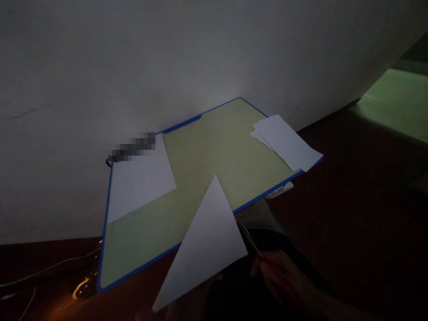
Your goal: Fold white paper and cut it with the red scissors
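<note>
A white paper triangle [207,243] is held up over the near edge of a small table [214,147] that has a pale wood top and a blue rim. My left hand [187,305] shows only dimly under the triangle's lower edge and grips it there. My right hand [284,278] is closed round red-handled scissors [259,252]. Their blades point up and left and reach the triangle's right edge.
A white sheet [138,178] lies on the table's left part, and a few white sheets [287,142] hang over its right corner. The table stands against a pale wall. Cables [43,272] run over the dark red floor at the left.
</note>
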Demonstrator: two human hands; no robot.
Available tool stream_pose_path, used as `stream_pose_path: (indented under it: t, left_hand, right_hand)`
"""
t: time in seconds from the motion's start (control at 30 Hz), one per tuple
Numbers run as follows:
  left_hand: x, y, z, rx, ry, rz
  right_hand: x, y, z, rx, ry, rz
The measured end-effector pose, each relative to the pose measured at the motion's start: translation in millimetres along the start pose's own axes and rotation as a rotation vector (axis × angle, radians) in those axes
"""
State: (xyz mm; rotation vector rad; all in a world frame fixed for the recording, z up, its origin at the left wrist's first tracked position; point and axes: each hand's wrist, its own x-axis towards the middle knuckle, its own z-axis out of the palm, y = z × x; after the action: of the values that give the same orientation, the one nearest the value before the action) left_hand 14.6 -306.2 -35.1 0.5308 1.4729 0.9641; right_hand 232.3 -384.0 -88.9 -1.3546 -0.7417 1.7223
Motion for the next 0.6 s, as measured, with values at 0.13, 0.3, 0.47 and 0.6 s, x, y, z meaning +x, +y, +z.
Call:
stream_pose_path:
  t: [0.13,0.3,0.47,0.6]
  left_hand:
    - [2.0,7.1,-1.4,0.0,-0.014,-0.02]
    - [6.4,7.4,-4.1,0.008,-0.012,-0.018]
    - [12.7,7.1,-11.0,0.022,0.013,0.013]
    - [16.8,10.2,-20.2,0.037,0.046,0.052]
  right_hand:
    - [3.4,3.6,-3.4,-0.008,-0.035,-0.002]
    - [4.5,3.3,-9.1,-0.035,-0.084,-0.018]
    - [8.3,0.2,-11.6,-0.014,-0.078,-0.029]
    - [12.8,-7.2,-10.0,-0.014,-0.076,-0.014]
